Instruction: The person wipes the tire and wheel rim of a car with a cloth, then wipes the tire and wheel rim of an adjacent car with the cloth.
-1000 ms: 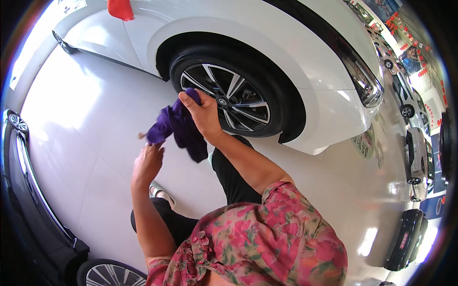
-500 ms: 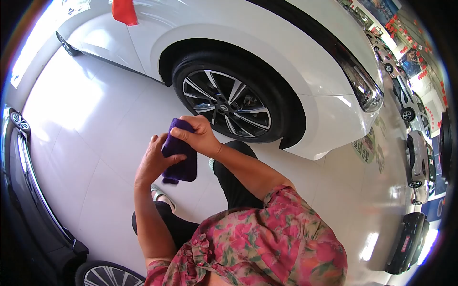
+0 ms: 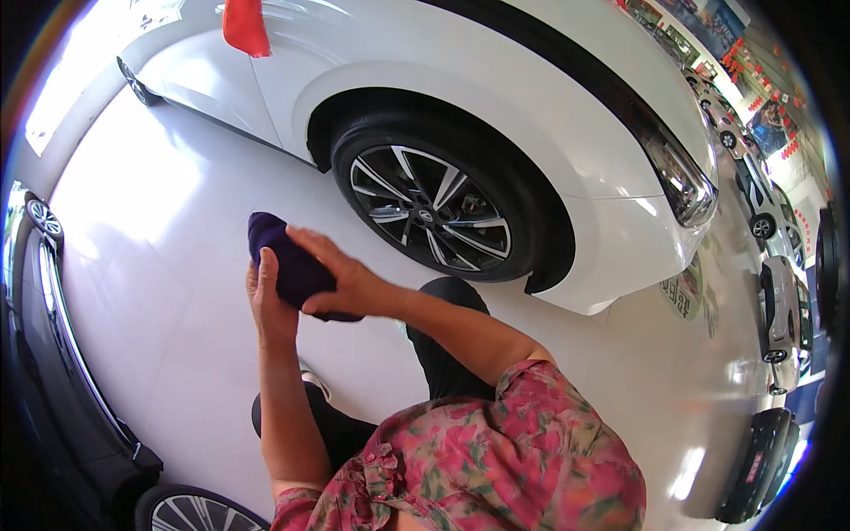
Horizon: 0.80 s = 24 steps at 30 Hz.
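A folded dark purple cloth [image 3: 299,270] is held between my two hands, in front of the white car's wheel [image 3: 431,208]. My left hand [image 3: 273,301] grips its lower left side, thumb pointing up along the cloth and the other fingers mostly hidden behind it. From the right, my right hand [image 3: 350,279] closes over the cloth, its fingers lying along the upper edge and its thumb near the bottom. The cloth is tilted, its top leaning left, and stays apart from the tyre.
The white car's body [image 3: 602,150] curves around the wheel, with a red cloth-like piece [image 3: 246,26] hanging at its door. A dark car [image 3: 53,372] stands close on the left. More parked cars [image 3: 779,310] line the right. Pale tiled floor [image 3: 195,292] lies below.
The cloth and both hands have shifted left, and the cloth has turned so its top leans left. My right hand has moved from its top to its right side.
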Each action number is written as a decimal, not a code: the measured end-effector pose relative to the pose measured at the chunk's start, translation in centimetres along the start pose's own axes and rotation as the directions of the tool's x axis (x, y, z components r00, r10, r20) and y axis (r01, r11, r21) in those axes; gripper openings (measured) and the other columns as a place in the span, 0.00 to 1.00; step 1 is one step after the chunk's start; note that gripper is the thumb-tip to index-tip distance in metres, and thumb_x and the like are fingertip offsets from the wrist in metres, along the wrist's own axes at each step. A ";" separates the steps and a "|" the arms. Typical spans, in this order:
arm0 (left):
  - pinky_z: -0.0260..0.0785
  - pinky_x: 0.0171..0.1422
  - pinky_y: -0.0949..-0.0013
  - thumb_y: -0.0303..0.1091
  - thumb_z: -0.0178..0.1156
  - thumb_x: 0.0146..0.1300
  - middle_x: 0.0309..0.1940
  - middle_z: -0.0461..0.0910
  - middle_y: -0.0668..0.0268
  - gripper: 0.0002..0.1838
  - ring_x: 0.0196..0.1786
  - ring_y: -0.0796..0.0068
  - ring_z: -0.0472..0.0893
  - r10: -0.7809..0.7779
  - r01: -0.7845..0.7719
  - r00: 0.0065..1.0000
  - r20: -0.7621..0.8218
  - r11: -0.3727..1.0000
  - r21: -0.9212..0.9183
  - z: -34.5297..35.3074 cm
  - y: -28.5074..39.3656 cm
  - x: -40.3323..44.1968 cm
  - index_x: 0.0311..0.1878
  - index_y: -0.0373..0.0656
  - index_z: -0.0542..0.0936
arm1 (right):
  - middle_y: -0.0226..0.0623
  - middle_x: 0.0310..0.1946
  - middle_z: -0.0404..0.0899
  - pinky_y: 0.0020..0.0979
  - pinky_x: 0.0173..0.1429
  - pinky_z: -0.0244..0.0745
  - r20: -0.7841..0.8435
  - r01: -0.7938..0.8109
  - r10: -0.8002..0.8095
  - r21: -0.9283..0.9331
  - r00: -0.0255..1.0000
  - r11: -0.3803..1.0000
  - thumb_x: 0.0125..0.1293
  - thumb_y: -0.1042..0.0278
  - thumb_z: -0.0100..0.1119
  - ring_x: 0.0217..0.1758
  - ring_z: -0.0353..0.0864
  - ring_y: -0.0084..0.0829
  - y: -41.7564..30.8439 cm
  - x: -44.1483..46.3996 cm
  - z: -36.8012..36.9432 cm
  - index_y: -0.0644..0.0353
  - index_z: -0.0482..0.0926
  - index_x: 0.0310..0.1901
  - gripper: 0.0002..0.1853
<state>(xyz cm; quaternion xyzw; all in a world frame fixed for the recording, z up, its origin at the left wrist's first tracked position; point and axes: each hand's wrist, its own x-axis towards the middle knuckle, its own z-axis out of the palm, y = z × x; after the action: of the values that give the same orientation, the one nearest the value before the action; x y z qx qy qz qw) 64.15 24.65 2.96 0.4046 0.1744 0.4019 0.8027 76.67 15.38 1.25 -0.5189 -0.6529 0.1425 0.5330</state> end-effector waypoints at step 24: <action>0.59 0.57 0.75 0.36 0.53 0.68 0.41 0.76 0.75 0.09 0.45 0.86 0.68 -0.193 0.154 0.979 0.067 0.912 0.380 1.1 -4.0 1.1 0.43 0.44 0.80 | 0.45 0.63 0.70 0.47 0.67 0.68 -0.133 -0.130 -0.064 -0.991 0.989 0.037 0.62 0.57 0.64 0.64 0.70 0.52 6.8 1.9 -20.2 0.40 0.66 0.68 0.32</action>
<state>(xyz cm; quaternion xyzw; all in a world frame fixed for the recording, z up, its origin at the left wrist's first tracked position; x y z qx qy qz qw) 67.48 23.56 0.49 0.5526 0.2409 0.2669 0.7519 97.49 12.37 5.17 -0.7666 -0.5173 -0.3748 0.0648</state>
